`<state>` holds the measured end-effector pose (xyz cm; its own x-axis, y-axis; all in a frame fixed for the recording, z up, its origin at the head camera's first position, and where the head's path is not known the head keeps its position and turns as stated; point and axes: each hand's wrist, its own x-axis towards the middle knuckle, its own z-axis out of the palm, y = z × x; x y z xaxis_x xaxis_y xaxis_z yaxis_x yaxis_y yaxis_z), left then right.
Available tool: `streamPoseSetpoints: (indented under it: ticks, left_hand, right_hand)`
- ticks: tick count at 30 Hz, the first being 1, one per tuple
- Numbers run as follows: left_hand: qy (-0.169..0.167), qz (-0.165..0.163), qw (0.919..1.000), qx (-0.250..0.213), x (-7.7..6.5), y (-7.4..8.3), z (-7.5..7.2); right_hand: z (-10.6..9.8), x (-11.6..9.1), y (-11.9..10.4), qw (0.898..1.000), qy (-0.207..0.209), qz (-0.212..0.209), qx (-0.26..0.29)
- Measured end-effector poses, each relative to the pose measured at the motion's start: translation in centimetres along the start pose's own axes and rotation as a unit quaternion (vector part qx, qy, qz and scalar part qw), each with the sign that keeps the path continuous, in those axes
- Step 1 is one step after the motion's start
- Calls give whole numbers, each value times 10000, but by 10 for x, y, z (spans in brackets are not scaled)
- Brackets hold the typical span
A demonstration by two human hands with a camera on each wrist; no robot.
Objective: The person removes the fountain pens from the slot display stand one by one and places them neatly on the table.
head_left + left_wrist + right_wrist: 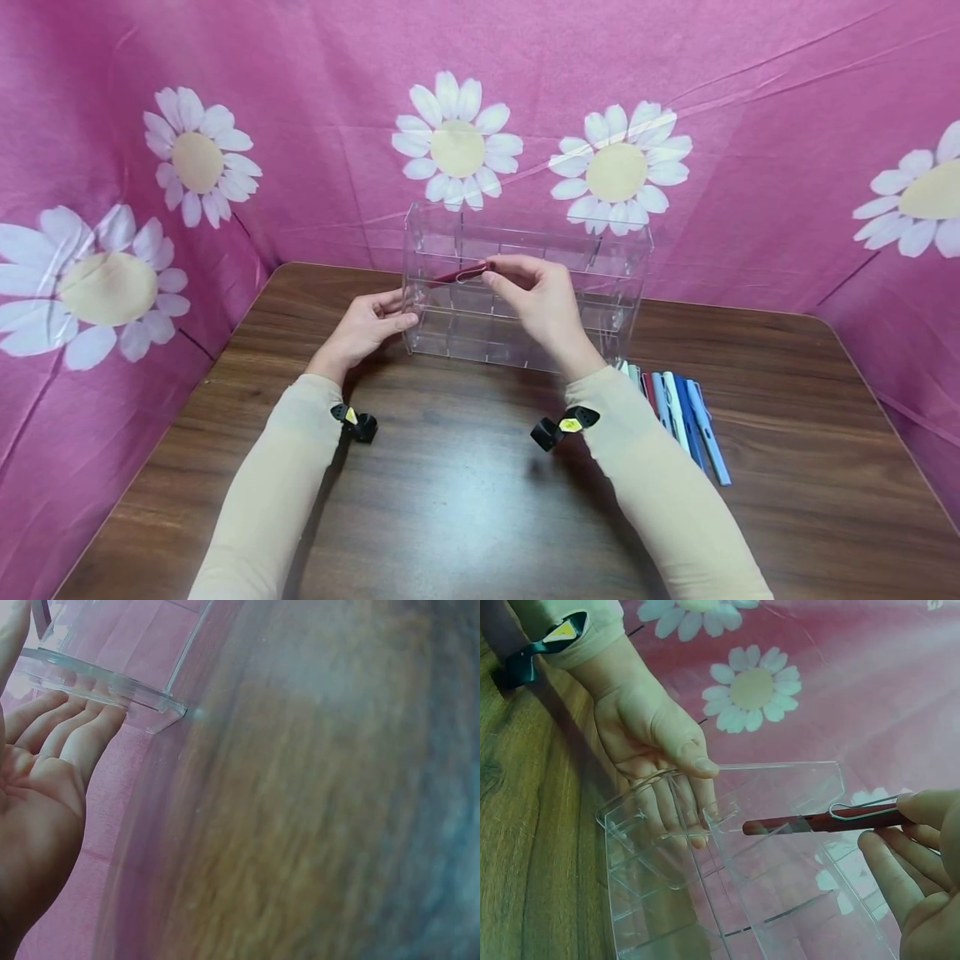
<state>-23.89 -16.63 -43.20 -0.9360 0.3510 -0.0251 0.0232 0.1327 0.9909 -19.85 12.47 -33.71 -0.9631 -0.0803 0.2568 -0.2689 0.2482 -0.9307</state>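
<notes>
My right hand (546,304) pinches a dark red pen (453,275) by its clip end, between thumb and fingers. The pen lies nearly level, tip to the left, at the upper left compartments of a clear plastic organizer (487,354). In the right wrist view the wire clip shows on the pen (832,822), and its tip reaches over the dividers. My left hand (363,327) holds the organizer's left side, thumb at the front edge and fingers behind the see-through panel. The left wrist view shows those fingers (94,742) against the clear side panel (112,682).
Several pens (678,417) in blue, pale green and red lie side by side to the right of the organizer, partly behind my right forearm. The wooden table (450,500) meets a pink cloth (337,108) with white daisies at the back.
</notes>
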Motion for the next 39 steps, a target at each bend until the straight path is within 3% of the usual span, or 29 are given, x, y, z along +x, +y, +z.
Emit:
streamPoseSetpoints:
  ticks: [17,39]
  left_hand:
    - [75,6,9994,-341,-1,-1,-1]
    - [145,47,9995,-266,-1,1,-2]
  right_hand:
    - [-23,-13,2,9971,464,82,601]
    - [-56,-24,-6,9911,953,-265,891]
